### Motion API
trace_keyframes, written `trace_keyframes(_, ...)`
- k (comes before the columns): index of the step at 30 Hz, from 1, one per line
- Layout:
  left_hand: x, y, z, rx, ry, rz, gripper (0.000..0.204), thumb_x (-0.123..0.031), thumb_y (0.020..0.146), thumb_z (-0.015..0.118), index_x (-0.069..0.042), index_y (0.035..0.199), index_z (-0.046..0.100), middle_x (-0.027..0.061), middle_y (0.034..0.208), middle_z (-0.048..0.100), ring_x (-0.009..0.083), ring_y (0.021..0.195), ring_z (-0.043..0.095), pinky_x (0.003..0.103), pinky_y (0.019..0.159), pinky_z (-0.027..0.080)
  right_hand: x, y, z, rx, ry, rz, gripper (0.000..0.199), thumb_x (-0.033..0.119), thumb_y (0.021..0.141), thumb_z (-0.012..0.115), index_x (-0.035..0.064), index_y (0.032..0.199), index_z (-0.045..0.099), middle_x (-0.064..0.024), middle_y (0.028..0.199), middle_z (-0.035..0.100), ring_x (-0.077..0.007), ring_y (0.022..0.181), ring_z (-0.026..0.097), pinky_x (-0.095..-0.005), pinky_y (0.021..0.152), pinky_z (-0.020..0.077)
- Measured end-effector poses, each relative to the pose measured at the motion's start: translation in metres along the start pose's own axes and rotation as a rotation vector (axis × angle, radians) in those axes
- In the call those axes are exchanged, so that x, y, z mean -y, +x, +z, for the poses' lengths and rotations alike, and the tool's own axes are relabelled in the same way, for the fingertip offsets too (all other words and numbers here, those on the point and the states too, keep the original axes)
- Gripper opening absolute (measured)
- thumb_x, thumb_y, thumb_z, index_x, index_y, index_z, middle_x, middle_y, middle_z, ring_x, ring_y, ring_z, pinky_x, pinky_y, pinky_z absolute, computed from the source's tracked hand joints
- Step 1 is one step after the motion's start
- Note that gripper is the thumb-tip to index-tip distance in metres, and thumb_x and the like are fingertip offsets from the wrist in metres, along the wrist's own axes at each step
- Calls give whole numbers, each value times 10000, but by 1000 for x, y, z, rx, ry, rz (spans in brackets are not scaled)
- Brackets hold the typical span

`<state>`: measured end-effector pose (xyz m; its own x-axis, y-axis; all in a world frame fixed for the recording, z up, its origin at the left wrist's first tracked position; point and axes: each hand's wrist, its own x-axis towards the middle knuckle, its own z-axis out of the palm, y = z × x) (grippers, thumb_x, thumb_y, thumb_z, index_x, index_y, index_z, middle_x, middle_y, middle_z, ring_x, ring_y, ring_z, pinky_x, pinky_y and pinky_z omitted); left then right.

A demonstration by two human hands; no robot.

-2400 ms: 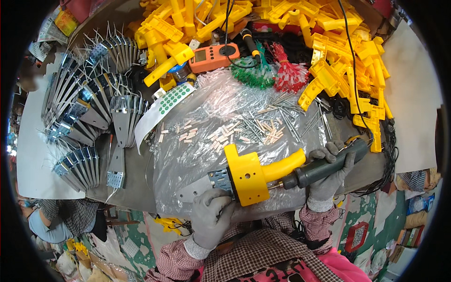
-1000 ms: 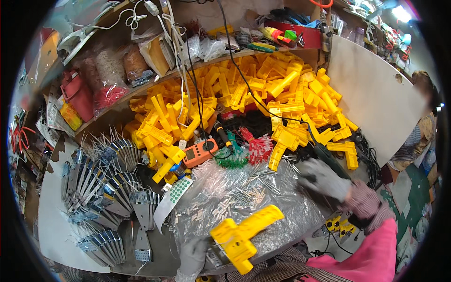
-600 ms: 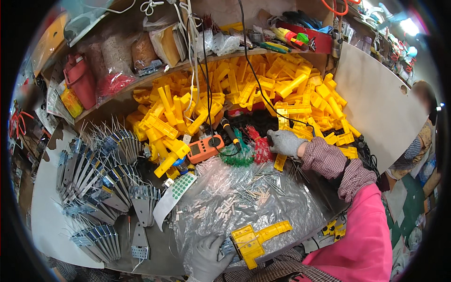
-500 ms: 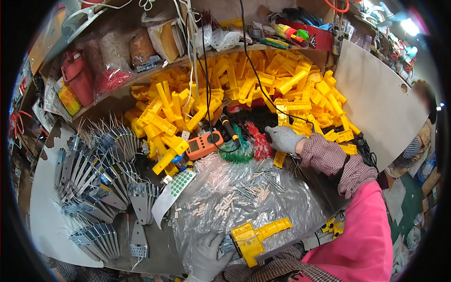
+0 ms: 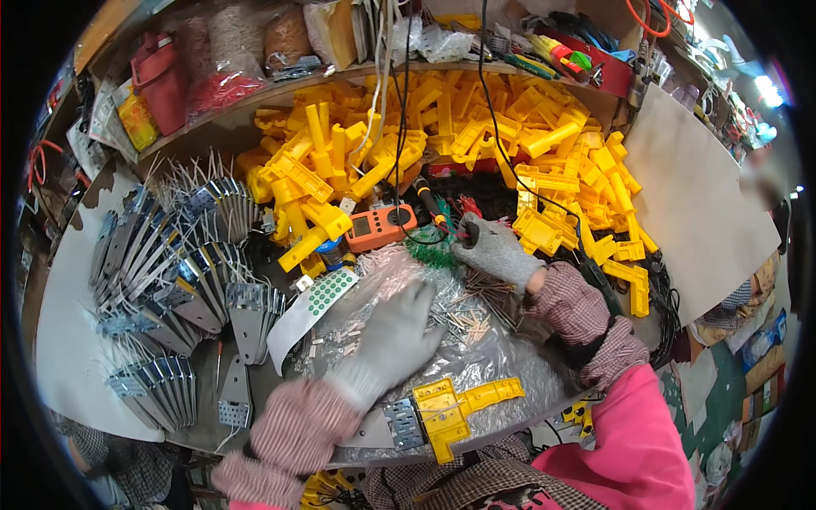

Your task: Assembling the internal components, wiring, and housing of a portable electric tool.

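Two gloved hands over a cluttered work surface (image 5: 72, 357).

Far left: rows of grey metal brackets with wire prongs (image 5: 170, 280), stacked on edge.

Left of centre: white strip of green round stickers (image 5: 316, 302), lying flat, just beside the bag.

Centre: clear crinkled plastic bag of small metal pins (image 5: 476, 357), spread flat. Left hand (image 5: 395, 336) in grey knit glove, palm down on the bag; fingers (image 5: 416, 297) spread wide and flat, gripping nothing, touching the loose pins under them.

Near edge, below the left hand: yellow plastic T-shaped part with grey perforated metal plate (image 5: 446, 412), lying on the bag, apart from both hands.

Above centre: orange handheld meter (image 5: 381, 227), among large heap of yellow plastic parts (image 5: 476, 144).

Right of centre: right hand (image 5: 497, 251) in grey knit glove, at the bag's far edge beside the green bundle of ties (image 5: 429, 251). Fingers curled downward; contents of grip: cannot tell.
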<state>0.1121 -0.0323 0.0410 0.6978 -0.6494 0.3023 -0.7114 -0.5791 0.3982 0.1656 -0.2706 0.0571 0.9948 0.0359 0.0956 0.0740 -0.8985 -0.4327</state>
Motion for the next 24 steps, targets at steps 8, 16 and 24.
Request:
trace_keyframes(8,10,74,48,70,15,-159,574,-215,870,593,-32,1387,424,248,1162,555,417,978,608,472,856,508,-7,-1,-5,-27,-51,63,445,296,816,679,4,1107,509,-267,1006,666,-410,971,655,-497,797,521)
trace_keyframes(16,-10,22,-3,217,-204,-44,410,-198,851,621,-20,1218,571,247,1021,632,377,949,612,468,829,493,-27,-153,-4,57,401,112,208,102,837,662,14,1026,655,-146,958,655,-304,905,659,-372,820,517)
trace_keyframes(24,-43,-104,7,105,-214,289,477,-223,810,686,-27,1232,584,34,865,628,209,818,614,422,891,424,43,-149,10,243,521,-259,256,-6,825,654,24,1079,652,-122,1019,646,-250,927,644,-341,857,505)
